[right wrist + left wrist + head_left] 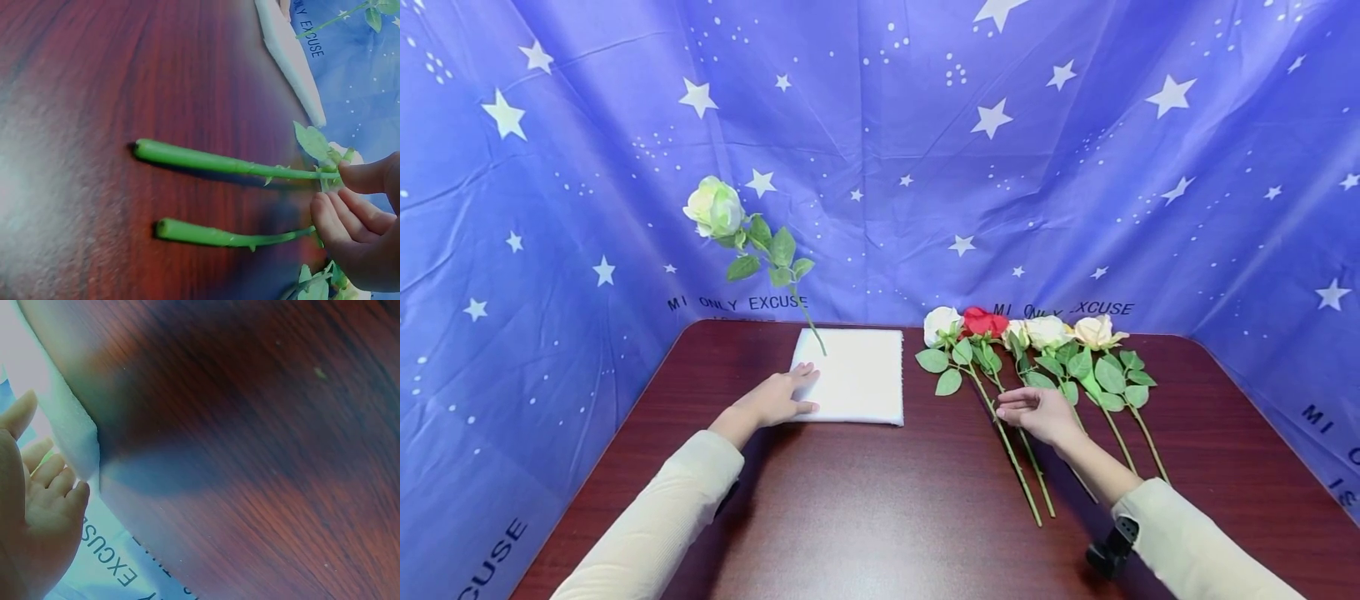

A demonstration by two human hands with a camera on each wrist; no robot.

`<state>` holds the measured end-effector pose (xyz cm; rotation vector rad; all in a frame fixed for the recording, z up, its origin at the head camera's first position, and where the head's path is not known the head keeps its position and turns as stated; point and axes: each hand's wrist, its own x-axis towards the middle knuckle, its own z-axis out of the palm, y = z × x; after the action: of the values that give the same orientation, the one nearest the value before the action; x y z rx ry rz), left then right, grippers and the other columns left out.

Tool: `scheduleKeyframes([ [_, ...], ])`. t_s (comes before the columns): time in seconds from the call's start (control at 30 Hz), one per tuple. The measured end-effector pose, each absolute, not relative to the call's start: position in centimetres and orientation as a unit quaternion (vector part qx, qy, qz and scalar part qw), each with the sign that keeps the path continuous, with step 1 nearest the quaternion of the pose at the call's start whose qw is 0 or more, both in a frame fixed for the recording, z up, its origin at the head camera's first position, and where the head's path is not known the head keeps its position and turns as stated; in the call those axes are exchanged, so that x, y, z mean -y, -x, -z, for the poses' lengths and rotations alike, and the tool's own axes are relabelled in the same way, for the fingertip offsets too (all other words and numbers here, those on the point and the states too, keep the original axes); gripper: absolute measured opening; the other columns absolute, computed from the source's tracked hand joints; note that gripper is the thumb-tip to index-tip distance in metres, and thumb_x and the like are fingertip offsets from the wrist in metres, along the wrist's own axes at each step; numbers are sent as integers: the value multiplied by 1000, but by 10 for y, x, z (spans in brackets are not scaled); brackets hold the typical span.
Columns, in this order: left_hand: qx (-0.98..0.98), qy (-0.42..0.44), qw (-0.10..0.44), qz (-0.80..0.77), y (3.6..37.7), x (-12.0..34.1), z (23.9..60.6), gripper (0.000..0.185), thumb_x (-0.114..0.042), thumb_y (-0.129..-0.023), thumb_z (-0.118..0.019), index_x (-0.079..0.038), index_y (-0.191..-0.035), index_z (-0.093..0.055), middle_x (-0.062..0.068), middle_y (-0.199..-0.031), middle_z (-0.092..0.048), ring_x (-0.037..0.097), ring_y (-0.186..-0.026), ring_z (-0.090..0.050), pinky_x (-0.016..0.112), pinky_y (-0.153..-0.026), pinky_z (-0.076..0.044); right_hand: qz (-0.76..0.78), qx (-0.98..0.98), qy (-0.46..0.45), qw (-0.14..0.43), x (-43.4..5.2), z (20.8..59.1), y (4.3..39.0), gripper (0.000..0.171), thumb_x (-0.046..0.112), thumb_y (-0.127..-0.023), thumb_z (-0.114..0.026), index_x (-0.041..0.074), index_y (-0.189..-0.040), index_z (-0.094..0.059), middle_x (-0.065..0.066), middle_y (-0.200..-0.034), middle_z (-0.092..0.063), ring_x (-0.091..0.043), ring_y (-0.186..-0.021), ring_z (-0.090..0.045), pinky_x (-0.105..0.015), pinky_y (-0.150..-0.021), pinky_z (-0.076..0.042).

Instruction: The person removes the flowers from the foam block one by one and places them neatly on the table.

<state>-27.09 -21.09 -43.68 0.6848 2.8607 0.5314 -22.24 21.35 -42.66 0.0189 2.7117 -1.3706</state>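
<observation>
My left hand [778, 398] lies flat, fingers straight, on the near left corner of the white foam block [857, 377] on the counter [865, 508]. A pale rose [715, 207] stands stuck in the block beyond my fingertips. My right hand [1037, 411] hovers with fingers loosely apart over the stems of the roses [1022, 333] lying in a row; the nearest stem [225, 164] sits just at my thumb [369, 175], not clearly pinched.

Dark reddish wood table [865, 517] here. A white foam block [857, 385] lies flat on it, right under the left hand's fingers [801, 377], and a row of roses [1037, 367] lies beneath and beyond the right hand's fingers [1015, 402], stems side by side.
</observation>
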Motion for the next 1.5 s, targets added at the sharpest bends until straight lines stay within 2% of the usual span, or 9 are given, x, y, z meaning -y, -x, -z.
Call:
scheduleKeyframes([
  [0.3, -953, -227, 77, -183, 270, 214, 438, 65, -30, -90, -65, -1, -143, -43, 21, -153, -35, 38, -144, -30, 51, -117, -29, 486, -874, -6, -7, -196, 418, 235, 36, 17, -84, -73, -2, -115, -67, -17, -103, -74, 11, -72, -63, -12, -67, -51],
  [0.57, -953, -226, 77, -185, 271, 211, 439, 65, -31, -89, -65, -1, -143, -43, 20, -153, -35, 37, -144, -30, 51, -118, -28, 527, -849, 25, -24, -164, 414, 253, 34, 15, -84, -73, -2, -113, -69, -19, -106, -73, 8, -73, -64, -19, -70, -56],
  [0.7, -953, -225, 78, -186, 271, 211, 441, 65, -31, -89, -65, -1, -143, -43, 20, -153, -35, 37, -144, -31, 50, -118, -28, 543, -839, 35, -25, -143, 411, 263, 32, 15, -84, -74, 0, -112, -70, -18, -107, -73, 9, -72, -63, -16, -70, -55],
  [0.87, -954, -220, 80, -186, 270, 212, 440, 66, -32, -89, -65, -3, -144, -43, 18, -154, -34, 35, -145, -29, 50, -118, -27, 576, -815, 54, -20, -117, 406, 273, 34, 13, -84, -73, -5, -113, -68, -19, -107, -73, 9, -73, -63, -13, -71, -54],
  [1.03, -955, -219, 81, -182, 270, 212, 439, 66, -33, -90, -64, -3, -144, -42, 18, -155, -34, 35, -146, -29, 50, -119, -27, 609, -790, 68, -2, -93, 404, 282, 34, 12, -84, -73, -4, -113, -68, -18, -104, -73, -5, -77, -71, -28, -78, -60],
  [1.1, -955, -221, 80, -182, 270, 211, 438, 65, -33, -90, -64, -3, -144, -42, 18, -155, -34, 35, -145, -29, 50, -118, -28, 612, -788, 74, -2, -84, 404, 285, 33, 12, -84, -73, -3, -113, -68, -18, -104, -73, -6, -78, -71, -31, -79, -60],
  [1.27, -954, -221, 81, -184, 269, 212, 437, 65, -32, -90, -64, -3, -144, -42, 18, -154, -34, 35, -145, -29, 50, -118, -28, 608, -790, 81, -5, -65, 403, 289, 33, 13, -84, -73, -4, -112, -68, -18, -105, -73, 4, -72, -65, -22, -72, -58],
  [1.5, -955, -217, 85, -184, 269, 213, 436, 65, -32, -90, -64, -3, -145, -42, 18, -155, -34, 35, -146, -29, 50, -118, -29, 625, -776, 83, 12, -43, 404, 293, 33, 12, -83, -73, -4, -112, -69, -20, -106, -72, 2, -72, -67, -17, -71, -56],
])
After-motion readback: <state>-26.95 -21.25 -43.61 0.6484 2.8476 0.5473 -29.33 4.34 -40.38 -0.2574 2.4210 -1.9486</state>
